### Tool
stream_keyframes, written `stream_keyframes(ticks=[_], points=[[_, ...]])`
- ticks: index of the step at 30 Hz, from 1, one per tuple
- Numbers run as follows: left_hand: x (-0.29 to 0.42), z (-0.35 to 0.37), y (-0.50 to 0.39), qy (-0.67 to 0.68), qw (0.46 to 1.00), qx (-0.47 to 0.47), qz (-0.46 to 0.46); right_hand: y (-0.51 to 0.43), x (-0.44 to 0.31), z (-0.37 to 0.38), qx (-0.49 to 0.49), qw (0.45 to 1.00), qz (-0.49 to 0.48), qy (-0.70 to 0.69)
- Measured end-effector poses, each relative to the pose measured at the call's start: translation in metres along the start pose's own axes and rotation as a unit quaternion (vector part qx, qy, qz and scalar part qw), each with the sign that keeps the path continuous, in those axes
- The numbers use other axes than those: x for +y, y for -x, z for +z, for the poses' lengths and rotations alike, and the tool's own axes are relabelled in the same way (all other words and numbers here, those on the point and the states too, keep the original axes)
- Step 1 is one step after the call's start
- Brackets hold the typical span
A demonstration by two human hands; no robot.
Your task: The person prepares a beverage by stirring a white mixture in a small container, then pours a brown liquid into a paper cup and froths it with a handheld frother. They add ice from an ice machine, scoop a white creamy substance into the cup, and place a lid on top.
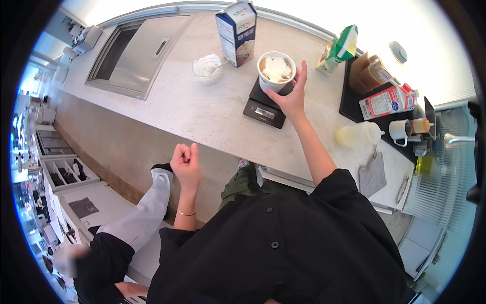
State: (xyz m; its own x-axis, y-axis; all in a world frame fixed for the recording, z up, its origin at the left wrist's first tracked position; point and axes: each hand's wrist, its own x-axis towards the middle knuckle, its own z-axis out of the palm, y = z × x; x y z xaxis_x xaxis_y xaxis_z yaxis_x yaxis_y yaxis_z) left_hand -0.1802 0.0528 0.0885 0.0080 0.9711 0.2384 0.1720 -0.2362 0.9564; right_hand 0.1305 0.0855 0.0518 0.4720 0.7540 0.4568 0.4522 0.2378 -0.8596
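Note:
My right hand [288, 99] is around a white paper cup [270, 84], thumb on the near side and fingers on the right. Whipped cream [276, 67] tops a light brown drink in the cup. Under it lies a black digital scale [264, 113] with a lit display; whether the cup rests on the scale cannot be told. My left hand [186, 163] is off the counter, fingers curled in and thumb up, with nothing visible in it. Left of the cup stand a blue and white cream carton [236, 36] and a glass bowl [207, 69] with white residue and a spoon [219, 67].
A green bag [337, 51], a brown-filled pitcher [368, 74], a red and white carton [387, 102], a squeeze bottle [358, 135], a white mug [399, 130] and a grey cloth [372, 174] occupy the right. A steel-lidded recess [142, 53] is at left. Another person [110, 247] is behind, lower left.

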Motion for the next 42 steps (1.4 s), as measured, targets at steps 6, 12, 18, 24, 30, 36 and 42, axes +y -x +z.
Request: stream_keyframes(ticks=[6, 12, 18, 24, 30, 36, 42], points=[[-0.012, -0.047, 0.028, -0.048, 0.992, 0.108, -0.037, -0.011, 0.012, 0.024, 0.029, 0.994, 0.019, -0.107], [-0.018, -0.1, 0.055, 0.001, 0.953, 0.217, -0.209, 0.004, -0.007, 0.035, 0.062, 0.996, -0.013, -0.062], [-0.056, -0.173, 0.016, -0.062, 0.949, 0.295, -0.094, 0.036, -0.082, 0.07, -0.015, 0.997, -0.042, -0.055], [-0.087, -0.286, -0.079, 0.055, 0.938, 0.329, -0.091, 0.028, -0.176, 0.227, -0.093, 0.974, -0.026, -0.205], [-0.101, -0.389, -0.237, 0.037, 0.933, 0.358, 0.032, -0.011, -0.247, 0.395, -0.147, 0.944, -0.043, -0.291], [-0.138, -0.473, -0.357, 0.056, 0.933, 0.351, 0.051, -0.054, -0.266, 0.54, -0.233, 0.913, -0.049, -0.33], [-0.178, -0.597, -0.438, 0.005, 0.901, 0.433, 0.006, -0.093, -0.283, 0.694, -0.322, 0.876, 0.024, -0.359]])
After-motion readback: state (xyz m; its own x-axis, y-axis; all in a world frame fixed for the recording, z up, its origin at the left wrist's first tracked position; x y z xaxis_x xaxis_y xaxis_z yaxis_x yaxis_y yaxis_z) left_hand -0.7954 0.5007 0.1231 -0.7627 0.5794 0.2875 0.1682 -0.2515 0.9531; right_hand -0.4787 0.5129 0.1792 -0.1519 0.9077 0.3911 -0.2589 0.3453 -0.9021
